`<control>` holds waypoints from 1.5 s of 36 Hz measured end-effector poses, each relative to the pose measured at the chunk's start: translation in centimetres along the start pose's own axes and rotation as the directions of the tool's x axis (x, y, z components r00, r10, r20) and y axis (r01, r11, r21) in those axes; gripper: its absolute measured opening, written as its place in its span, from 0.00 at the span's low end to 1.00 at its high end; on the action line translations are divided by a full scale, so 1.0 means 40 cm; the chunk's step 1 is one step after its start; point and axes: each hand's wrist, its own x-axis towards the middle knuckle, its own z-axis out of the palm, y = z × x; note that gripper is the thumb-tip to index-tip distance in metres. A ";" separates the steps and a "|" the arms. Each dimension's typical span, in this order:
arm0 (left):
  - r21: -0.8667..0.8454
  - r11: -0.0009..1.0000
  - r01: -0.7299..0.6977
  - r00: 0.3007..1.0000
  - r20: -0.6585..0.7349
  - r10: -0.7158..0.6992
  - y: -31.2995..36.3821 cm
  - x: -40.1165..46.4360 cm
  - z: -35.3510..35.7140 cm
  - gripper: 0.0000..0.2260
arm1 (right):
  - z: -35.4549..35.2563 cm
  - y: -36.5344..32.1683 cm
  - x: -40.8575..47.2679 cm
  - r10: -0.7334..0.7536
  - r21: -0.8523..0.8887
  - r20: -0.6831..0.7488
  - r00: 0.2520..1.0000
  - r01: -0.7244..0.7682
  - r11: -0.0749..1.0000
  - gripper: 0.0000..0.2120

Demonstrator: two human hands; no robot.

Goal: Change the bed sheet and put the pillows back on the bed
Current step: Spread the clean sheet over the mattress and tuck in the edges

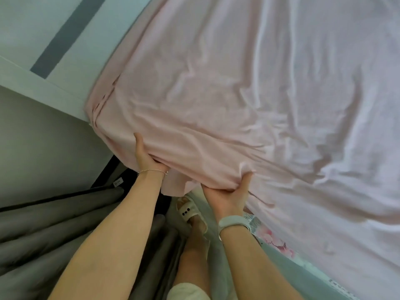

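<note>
A pale pink bed sheet (216, 94) lies wrinkled over the mattress and wraps its near left corner. My left hand (144, 156) grips the sheet's edge at the corner, thumb on the side and fingers tucked under the fabric. My right hand (229, 198) grips the sheet's lower edge a little to the right, thumb up against the fabric and fingers curled beneath it. A loose flap of sheet hangs between my hands. Under the sheet's edge, a floral mint and pink cover (275, 241) shows along the bed's side. No pillows are in view.
A white headboard with a grey stripe (56, 46) stands at the upper left. Grey curtain folds (54, 224) hang at the lower left, close to the bed. My leg and a cream slipper (190, 213) are on the floor in the narrow gap.
</note>
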 end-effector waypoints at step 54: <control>0.170 0.963 0.208 0.969 -0.172 -0.178 0.217 0.239 -0.195 0.17 | -0.053 0.266 0.180 -0.113 -0.097 -0.159 0.981 0.099 0.990 0.33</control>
